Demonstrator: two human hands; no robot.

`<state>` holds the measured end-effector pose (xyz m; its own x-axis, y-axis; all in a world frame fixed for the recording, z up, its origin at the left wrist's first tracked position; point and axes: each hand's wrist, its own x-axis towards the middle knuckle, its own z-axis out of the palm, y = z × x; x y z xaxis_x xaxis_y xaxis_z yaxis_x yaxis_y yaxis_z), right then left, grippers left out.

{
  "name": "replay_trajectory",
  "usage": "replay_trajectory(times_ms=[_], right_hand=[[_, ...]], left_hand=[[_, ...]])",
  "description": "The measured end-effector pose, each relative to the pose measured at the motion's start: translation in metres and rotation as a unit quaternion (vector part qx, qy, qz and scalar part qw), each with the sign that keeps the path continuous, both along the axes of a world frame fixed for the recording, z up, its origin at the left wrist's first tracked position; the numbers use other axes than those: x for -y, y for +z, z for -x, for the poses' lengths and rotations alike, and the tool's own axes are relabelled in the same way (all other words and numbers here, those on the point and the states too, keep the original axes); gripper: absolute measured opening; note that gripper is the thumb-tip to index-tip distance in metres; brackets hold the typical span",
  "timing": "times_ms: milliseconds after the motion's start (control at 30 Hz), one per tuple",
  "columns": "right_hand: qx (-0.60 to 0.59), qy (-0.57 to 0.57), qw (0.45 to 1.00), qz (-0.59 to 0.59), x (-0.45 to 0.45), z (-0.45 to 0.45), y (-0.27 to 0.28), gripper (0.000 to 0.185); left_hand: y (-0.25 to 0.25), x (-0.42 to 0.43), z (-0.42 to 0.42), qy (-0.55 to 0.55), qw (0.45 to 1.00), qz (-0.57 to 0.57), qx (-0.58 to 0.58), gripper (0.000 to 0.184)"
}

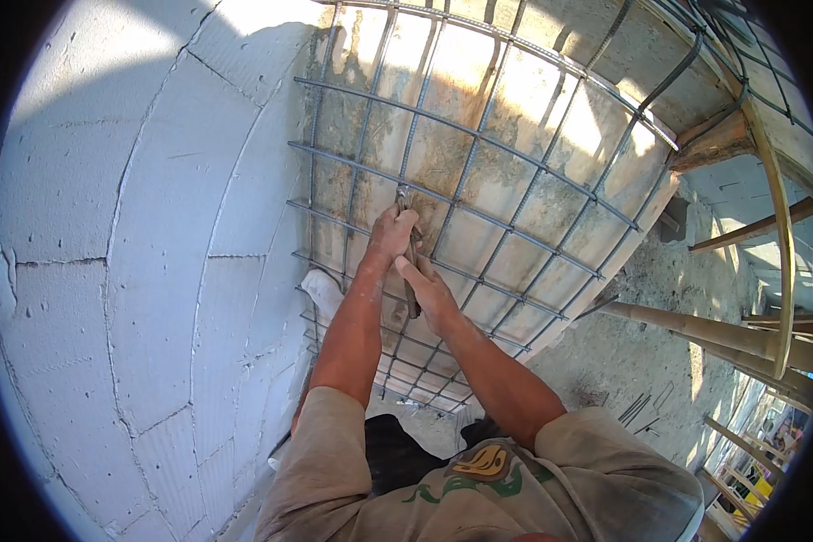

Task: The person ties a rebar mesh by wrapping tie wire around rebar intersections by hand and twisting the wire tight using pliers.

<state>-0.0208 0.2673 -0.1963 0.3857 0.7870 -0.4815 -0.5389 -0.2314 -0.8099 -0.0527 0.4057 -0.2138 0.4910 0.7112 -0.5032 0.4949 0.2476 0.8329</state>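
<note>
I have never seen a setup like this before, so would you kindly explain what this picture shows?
There is no machine here: a person works with two bare hands. The one picture comes from a camera on their head, looking down past the shirt and forearms, hence the curved, dark-edged view. A grid of steel bars lies over a stained, pale panel, beside a wall of pale blocks. The left hand and the right hand both grip a metal hand tool, its head at one of the bars. The fingers hide much of it, so its exact type is unclear.
</note>
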Motion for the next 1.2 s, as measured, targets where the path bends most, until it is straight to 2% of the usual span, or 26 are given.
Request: replay_trajectory(times_ms=[100,133,233,333,367,433,500,600,700,800,867,900,1100,1200], right_hand=[[-0.145,0.059,0.985,0.072,-0.009,-0.010,0.030,0.034],[-0.137,0.064,0.986,0.069,-0.011,-0.010,0.026,0.030],[-0.116,0.078,0.986,0.096,-0.013,0.003,-0.003,0.019],[-0.089,0.082,0.979,0.162,-0.023,0.014,-0.011,0.013],[-0.090,0.064,0.979,0.173,-0.023,0.016,-0.010,0.013],[-0.112,0.024,0.980,0.163,-0.022,0.021,-0.009,0.015],[-0.148,-0.019,0.982,0.118,-0.021,0.021,-0.011,0.016],[-0.219,-0.035,0.968,0.119,-0.020,0.014,0.000,0.015],[-0.229,0.032,0.966,0.117,-0.015,0.007,-0.014,0.013],[-0.128,0.113,0.979,0.113,-0.013,0.007,-0.031,0.009],[-0.054,0.122,0.987,0.092,-0.013,0.008,-0.068,0.013],[-0.018,0.126,0.988,0.082,-0.015,0.008,-0.062,0.015],[-0.042,0.122,0.987,0.091,-0.011,-0.013,-0.016,0.027],[-0.005,0.120,0.991,0.061,-0.010,-0.017,-0.008,0.029]], left_hand=[[0.016,0.002,-0.004,-0.084,0.970,-0.155,-0.168,0.043],[0.023,0.001,-0.006,-0.111,0.947,-0.207,-0.221,0.046],[0.024,-0.001,-0.015,-0.156,0.911,-0.211,-0.319,0.051],[0.008,-0.004,-0.013,-0.226,0.865,-0.278,-0.352,0.052],[0.004,-0.003,-0.012,-0.192,0.875,-0.269,-0.353,0.052],[0.042,0.013,-0.019,-0.122,0.894,-0.248,-0.352,0.053],[0.053,0.022,-0.016,-0.088,0.899,-0.267,-0.337,0.053],[0.053,0.033,-0.011,-0.032,0.888,-0.338,-0.310,0.051],[0.046,0.032,-0.008,-0.002,0.886,-0.362,-0.291,0.045],[0.044,0.027,0.000,0.015,0.897,-0.364,-0.249,0.038],[0.043,0.023,0.003,0.019,0.900,-0.375,-0.221,0.035],[0.042,0.023,0.005,0.017,0.900,-0.381,-0.212,0.034],[0.047,0.031,0.001,0.002,0.899,-0.368,-0.236,0.032],[0.050,0.037,0.000,-0.011,0.895,-0.370,-0.249,0.032]])
